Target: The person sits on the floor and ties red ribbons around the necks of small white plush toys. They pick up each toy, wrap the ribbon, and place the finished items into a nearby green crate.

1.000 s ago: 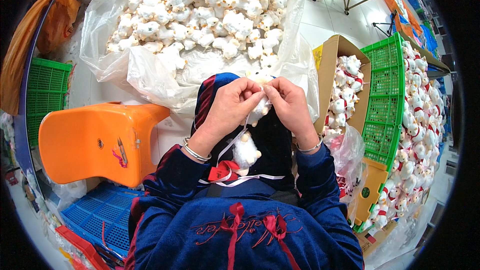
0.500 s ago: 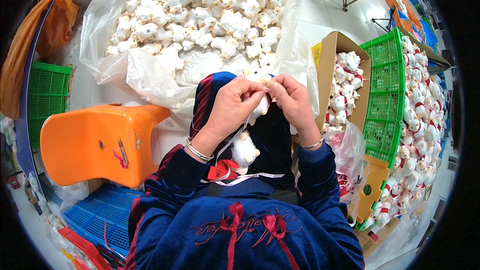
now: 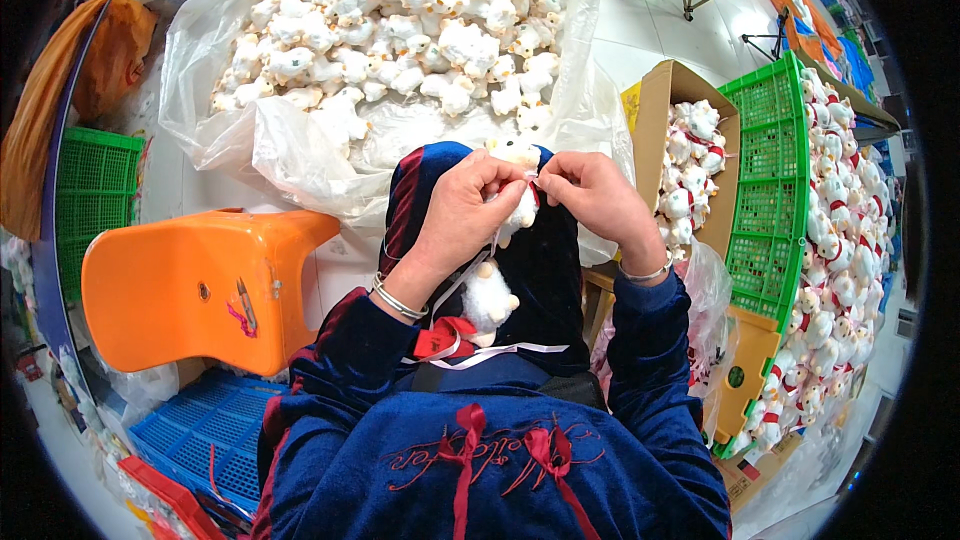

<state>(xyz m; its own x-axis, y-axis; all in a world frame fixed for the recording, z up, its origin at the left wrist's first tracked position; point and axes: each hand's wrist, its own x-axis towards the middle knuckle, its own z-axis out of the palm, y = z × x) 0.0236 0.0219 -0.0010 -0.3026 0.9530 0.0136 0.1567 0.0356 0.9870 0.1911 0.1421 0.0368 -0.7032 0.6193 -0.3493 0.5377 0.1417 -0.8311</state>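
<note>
A small white plush toy (image 3: 515, 151) stands above my lap, with red at its neck. Its head shows over my fingers. My left hand (image 3: 458, 202) is closed in a pinch at the toy's neck on a thin pale ribbon, one end of which trails down below the hand. On the toy's other side, my right hand (image 3: 600, 195) pinches at the same neck; the ribbon in its fingertips is mostly hidden. A second white plush toy (image 3: 488, 300) lies on my lap, beside red ribbon (image 3: 440, 338) and a pale pink ribbon strip (image 3: 510, 349).
Ahead, a clear plastic sheet (image 3: 265, 140) bears a heap of white plush toys (image 3: 400, 30). An orange stool (image 3: 160, 280) with small snips (image 3: 246, 306) stands left. To the right are a cardboard box (image 3: 652, 135), a green crate (image 3: 765, 190) and a pile of red-collared toys (image 3: 835, 260).
My right hand has shifted a little right, its wrist and forearm swinging outward and down. The left hand and both toys have barely moved.
</note>
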